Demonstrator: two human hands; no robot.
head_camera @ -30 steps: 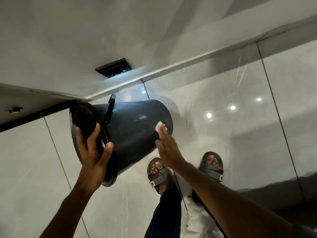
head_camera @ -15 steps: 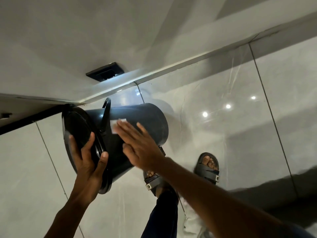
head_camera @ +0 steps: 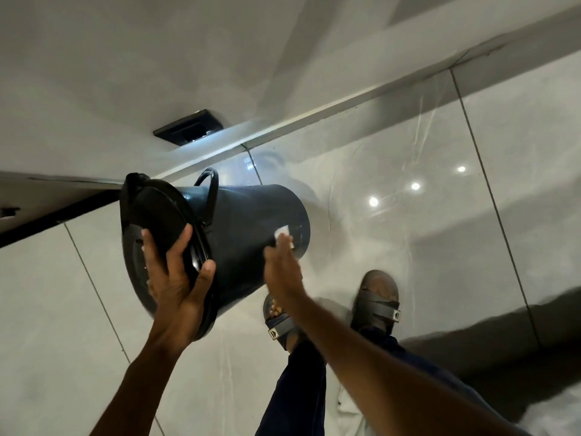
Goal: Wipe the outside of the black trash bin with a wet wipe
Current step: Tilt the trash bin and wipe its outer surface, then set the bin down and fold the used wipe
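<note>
The black trash bin (head_camera: 245,228) is held tilted on its side above the floor, its lidded top toward me at the left and its base pointing right. My left hand (head_camera: 176,278) grips the lid rim at the bin's lower left. My right hand (head_camera: 281,265) presses a small white wet wipe (head_camera: 283,233) flat against the bin's side wall close to the base. The bin's black handle (head_camera: 209,187) hangs loose near the top edge.
Glossy grey floor tiles (head_camera: 408,247) lie below, with ceiling lights reflected in them. My two sandalled feet (head_camera: 377,297) stand under the bin's right end. A white wall with a black socket plate (head_camera: 188,129) is behind. White cloth (head_camera: 349,413) lies on the floor by my legs.
My right hand slid the wipe along the bin wall from near the handle and lid back toward the base. My left hand kept its hold on the lid rim.
</note>
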